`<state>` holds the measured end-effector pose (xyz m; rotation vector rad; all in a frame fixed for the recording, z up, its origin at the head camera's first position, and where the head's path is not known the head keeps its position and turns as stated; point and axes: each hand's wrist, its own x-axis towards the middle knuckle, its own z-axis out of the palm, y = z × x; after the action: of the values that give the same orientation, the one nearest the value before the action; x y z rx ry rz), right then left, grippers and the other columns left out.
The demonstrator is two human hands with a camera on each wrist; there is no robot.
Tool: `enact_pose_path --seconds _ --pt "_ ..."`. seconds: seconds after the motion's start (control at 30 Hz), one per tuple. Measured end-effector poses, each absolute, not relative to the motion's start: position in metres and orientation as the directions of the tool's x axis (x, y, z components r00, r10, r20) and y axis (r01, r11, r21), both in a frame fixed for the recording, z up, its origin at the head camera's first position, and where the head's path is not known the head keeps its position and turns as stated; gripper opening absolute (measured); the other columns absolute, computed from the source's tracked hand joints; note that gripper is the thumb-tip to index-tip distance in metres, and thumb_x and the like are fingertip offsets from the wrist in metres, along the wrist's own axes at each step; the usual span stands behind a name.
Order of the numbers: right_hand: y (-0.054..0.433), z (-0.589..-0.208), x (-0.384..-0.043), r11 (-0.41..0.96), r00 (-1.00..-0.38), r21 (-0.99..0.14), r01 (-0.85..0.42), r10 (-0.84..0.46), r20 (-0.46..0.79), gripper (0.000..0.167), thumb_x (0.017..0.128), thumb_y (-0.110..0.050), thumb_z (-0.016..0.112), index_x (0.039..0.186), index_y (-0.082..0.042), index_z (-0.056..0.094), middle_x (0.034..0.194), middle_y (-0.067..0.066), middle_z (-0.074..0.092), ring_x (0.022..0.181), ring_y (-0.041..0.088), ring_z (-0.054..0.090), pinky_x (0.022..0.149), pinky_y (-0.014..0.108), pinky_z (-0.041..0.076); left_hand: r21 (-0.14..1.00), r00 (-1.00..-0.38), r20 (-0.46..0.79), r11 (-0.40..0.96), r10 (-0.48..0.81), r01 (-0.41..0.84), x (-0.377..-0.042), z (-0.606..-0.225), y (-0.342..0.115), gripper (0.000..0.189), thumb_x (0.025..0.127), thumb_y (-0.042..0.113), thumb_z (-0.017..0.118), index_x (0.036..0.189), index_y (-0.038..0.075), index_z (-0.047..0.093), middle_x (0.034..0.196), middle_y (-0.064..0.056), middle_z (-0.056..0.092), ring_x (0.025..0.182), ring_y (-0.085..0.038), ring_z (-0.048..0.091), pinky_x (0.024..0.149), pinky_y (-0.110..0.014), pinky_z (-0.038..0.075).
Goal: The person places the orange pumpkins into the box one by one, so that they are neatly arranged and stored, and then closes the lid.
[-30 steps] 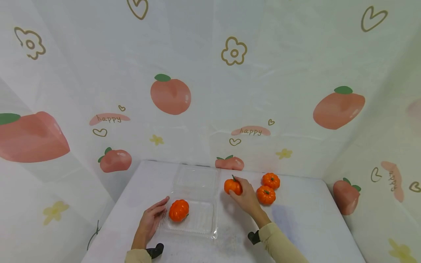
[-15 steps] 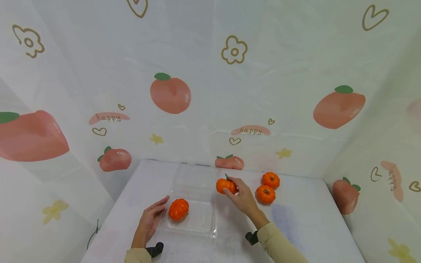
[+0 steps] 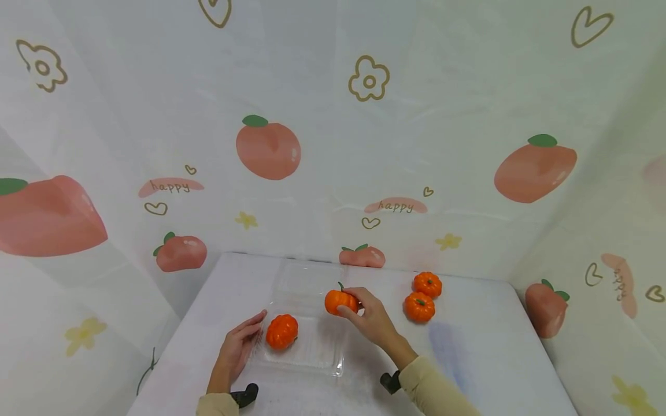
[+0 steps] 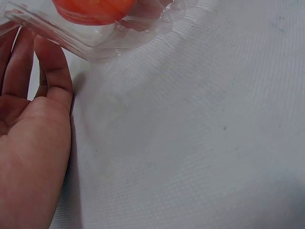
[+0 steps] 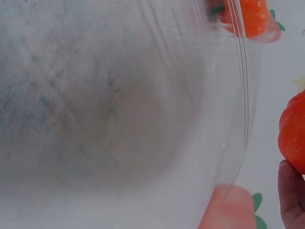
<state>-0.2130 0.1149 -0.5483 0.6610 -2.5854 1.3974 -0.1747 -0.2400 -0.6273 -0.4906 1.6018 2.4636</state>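
Observation:
My right hand point(image 3: 376, 321) holds a small orange pumpkin point(image 3: 337, 302) with a green stem, above the right part of a clear plastic clamshell box point(image 3: 318, 345). At the right edge of the right wrist view, a fingertip point(image 5: 289, 193) touches that pumpkin point(image 5: 294, 131). Another pumpkin point(image 3: 282, 332) sits in the left part of the box's near tray. My left hand point(image 3: 238, 348) rests against the box's left side with relaxed fingers. The left wrist view shows its fingers point(image 4: 53, 67) at the plastic rim; some fingertips are hidden behind the plastic.
Two more orange pumpkins point(image 3: 428, 285) stand close together at the back right of the white-covered table point(image 3: 484, 346). The box's lid point(image 3: 310, 279) lies open toward the back. A white printed curtain point(image 3: 442, 115) surrounds the table's back and sides.
My right hand has carried its pumpkin leftward, from beside the box to over its right part. The left hand, the box and the other pumpkins have stayed in place.

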Motion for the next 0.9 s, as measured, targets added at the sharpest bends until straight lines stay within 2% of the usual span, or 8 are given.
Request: enact_pose_path --seconds 0.2,0.57,0.9 --pt "0.105 -0.549 -0.208 0.488 -0.881 -0.743 -0.458 -0.362 0.305 0.04 0.094 -0.049 0.069 0.126 -0.025 0.066 0.118 -0.013 0.064 0.1 0.005 0.057 0.084 0.019 0.055 0.85 -0.933 -0.356 -0.43 -0.048 -0.303 -0.174 -0.628 -0.241 0.043 0.099 0.012 0.062 0.141 0.007 0.06 0.126 0.015 0.072 0.118 0.006 0.063 0.098 -0.014 0.052" --pt "0.091 -0.551 -0.199 0.492 -0.869 -0.747 -0.448 -0.437 0.233 0.052 0.093 -0.061 0.061 0.129 -0.024 0.063 0.122 -0.011 0.063 0.101 0.005 0.057 0.086 0.019 0.055 0.857 -0.926 -0.372 -0.408 -0.068 -0.314 -0.174 -0.626 -0.239 0.042 0.101 0.011 0.057 0.143 0.007 0.058 0.123 0.017 0.073 0.114 0.007 0.064 0.097 -0.014 0.053" --pt "0.076 -0.551 -0.191 0.435 -0.802 -0.724 -0.535 -0.531 0.273 0.045 0.095 -0.053 0.065 0.128 -0.021 0.065 0.12 -0.008 0.064 0.097 0.003 0.057 0.084 0.018 0.055 0.871 -0.933 -0.351 -0.393 -0.08 -0.294 -0.174 -0.627 -0.237 0.042 0.101 0.011 0.057 0.142 0.006 0.059 0.123 0.016 0.073 0.114 0.007 0.064 0.096 -0.014 0.054"
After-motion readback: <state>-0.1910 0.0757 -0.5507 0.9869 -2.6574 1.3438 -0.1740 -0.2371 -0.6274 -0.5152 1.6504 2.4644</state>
